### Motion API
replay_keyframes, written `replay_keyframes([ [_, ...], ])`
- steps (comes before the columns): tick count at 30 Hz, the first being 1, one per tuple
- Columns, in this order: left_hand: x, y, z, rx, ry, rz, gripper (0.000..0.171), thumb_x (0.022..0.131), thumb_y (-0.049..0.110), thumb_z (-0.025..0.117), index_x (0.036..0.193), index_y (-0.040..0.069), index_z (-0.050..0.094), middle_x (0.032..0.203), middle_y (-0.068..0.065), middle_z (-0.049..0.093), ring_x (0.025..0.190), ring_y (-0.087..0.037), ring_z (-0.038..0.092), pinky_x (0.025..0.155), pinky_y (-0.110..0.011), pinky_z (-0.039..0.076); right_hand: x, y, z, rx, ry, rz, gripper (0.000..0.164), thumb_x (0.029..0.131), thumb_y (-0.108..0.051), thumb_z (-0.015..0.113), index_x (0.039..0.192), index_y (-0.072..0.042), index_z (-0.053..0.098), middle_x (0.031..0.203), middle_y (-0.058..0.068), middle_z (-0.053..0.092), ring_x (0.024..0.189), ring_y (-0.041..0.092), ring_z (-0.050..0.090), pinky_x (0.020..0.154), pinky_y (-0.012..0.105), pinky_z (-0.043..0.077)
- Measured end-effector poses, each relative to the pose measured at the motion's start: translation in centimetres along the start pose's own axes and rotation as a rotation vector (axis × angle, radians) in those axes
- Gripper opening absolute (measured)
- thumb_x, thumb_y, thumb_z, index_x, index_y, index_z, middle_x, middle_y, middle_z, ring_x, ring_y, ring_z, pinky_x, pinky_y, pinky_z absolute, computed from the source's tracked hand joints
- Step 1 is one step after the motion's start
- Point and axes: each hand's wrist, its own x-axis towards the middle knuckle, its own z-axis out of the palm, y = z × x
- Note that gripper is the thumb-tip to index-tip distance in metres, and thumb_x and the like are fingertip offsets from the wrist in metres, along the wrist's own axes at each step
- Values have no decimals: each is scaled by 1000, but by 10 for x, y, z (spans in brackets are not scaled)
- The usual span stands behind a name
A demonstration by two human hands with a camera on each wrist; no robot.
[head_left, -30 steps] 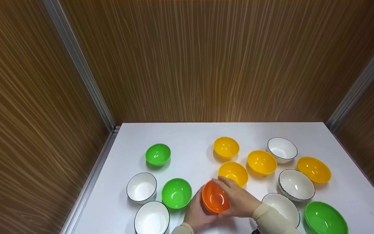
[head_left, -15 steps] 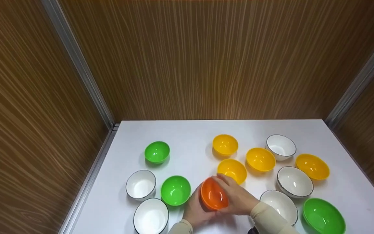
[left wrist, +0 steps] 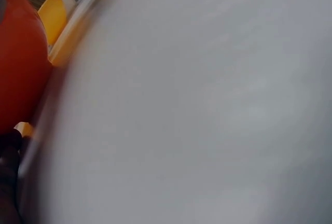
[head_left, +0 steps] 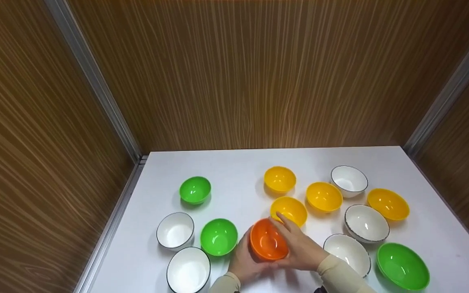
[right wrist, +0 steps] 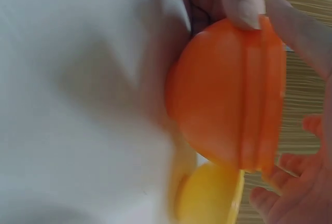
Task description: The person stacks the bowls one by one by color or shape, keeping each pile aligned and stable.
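An orange bowl [head_left: 268, 241] is between both hands near the front of the table. In the right wrist view, several rim bands on the orange bowl [right wrist: 218, 94] suggest nested bowls. My left hand [head_left: 243, 260] cups its left side, and the thumb presses near the rim. My right hand [head_left: 303, 251] grips the rim from the right, thumb at one end and fingers at the other; one finger sticks up off the rim. A yellow bowl [head_left: 289, 211] stands just behind. The left wrist view catches only part of the orange bowl [left wrist: 21, 58] and dark fingers [left wrist: 9, 175].
Green bowls [head_left: 219, 237] and white bowls [head_left: 175, 230] stand to the left on the white table [head_left: 234, 171]. More yellow bowls [head_left: 324, 197], white bowls [head_left: 367, 223] and a larger green bowl [head_left: 403, 266] are on the right. Wood-patterned walls [head_left: 242, 73] enclose the table.
One finger of my right hand has lifted off the orange bowl's rim. Both hands otherwise keep their places, while the whole head view has shifted slightly.
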Motion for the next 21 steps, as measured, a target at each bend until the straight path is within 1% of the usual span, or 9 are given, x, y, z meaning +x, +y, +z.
replay_keyframes([
  [4,-3,0,3,-25,-1,-16,126,52,67,82,151,13,25,148,-2,41,132,-20,42,110,-47,33,-15,-3,-14,29,26,24,117,62,-56,84,155,-27,18,158,12,16,134,35,36,96,54,46],
  [7,-6,-1,3,-31,-3,-15,125,54,63,83,151,9,24,148,-8,41,132,-24,41,110,-49,31,-28,1,-26,45,48,35,116,63,-50,86,155,-25,18,158,9,17,136,34,33,99,56,43],
  [10,-7,-2,1,-45,-17,-22,123,56,57,86,151,8,24,148,-10,40,132,-27,42,110,-49,31,-44,9,-37,47,94,51,116,64,-53,84,155,-22,19,158,10,19,138,36,30,100,58,39],
  [13,-10,1,-1,-71,-37,-59,122,57,52,88,151,8,23,149,-12,38,133,-28,41,110,-49,33,-60,17,-50,42,144,87,116,63,-58,81,155,-22,20,156,10,24,137,36,31,101,61,36],
  [16,-14,5,-3,-94,-45,-89,121,59,48,88,151,5,22,149,-17,36,132,-31,42,108,-48,35,-75,25,-61,43,200,112,117,62,-57,83,154,-22,21,155,9,28,137,33,32,104,59,34],
  [17,-16,6,-4,-113,-48,-102,120,61,46,88,151,3,21,149,-19,36,131,-32,43,108,-47,36,-80,28,-65,38,217,120,117,61,-55,84,154,-22,21,155,8,29,137,31,32,107,54,33],
  [18,-19,7,-5,-129,-50,-116,120,62,44,88,151,2,20,148,-20,36,131,-32,43,107,-45,37,-85,31,-68,40,235,128,117,61,-52,85,154,-21,22,154,8,30,137,30,31,111,47,30],
  [20,-25,12,-7,-150,-57,-144,118,65,41,87,151,-1,18,146,-22,38,130,-32,44,107,-43,39,-96,36,-75,45,262,143,115,62,-44,88,154,-21,23,154,9,31,136,28,31,114,29,23],
  [21,-29,15,-8,-161,-63,-162,116,66,40,87,151,-2,18,145,-22,40,129,-32,45,106,-41,40,-101,39,-78,40,273,147,114,62,-41,89,153,-20,25,153,11,32,135,29,32,113,21,20],
])
